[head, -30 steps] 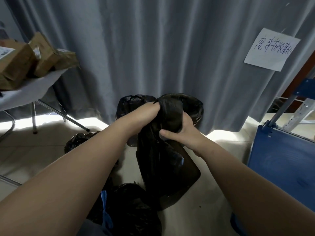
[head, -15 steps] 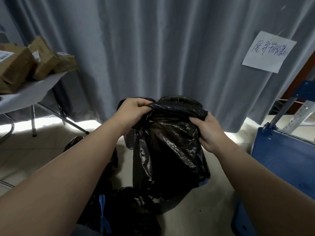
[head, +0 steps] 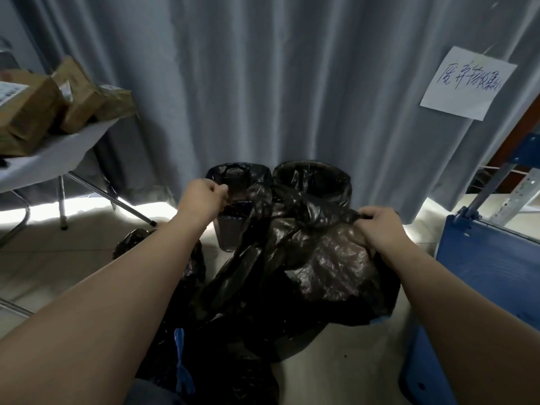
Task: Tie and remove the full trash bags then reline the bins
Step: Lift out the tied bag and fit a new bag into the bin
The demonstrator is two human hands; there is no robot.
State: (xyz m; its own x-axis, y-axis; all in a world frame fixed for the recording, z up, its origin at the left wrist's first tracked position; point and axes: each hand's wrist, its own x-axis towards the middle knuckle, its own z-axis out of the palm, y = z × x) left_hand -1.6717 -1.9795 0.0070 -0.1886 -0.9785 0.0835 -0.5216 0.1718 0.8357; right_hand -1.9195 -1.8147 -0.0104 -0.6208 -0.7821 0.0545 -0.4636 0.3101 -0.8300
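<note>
I see a black bag (head: 315, 258) in front of the grey curtain (head: 263, 83), a white note (head: 467, 83) with dark writing on it, brown boxes (head: 32, 112) left of it and a blue panel (head: 491, 273) right of it.

Both arms stretched forward; left hand (head: 203, 197) and right hand (head: 380, 226) apart, each curled, pinching the black bag (head: 321, 258)
</note>
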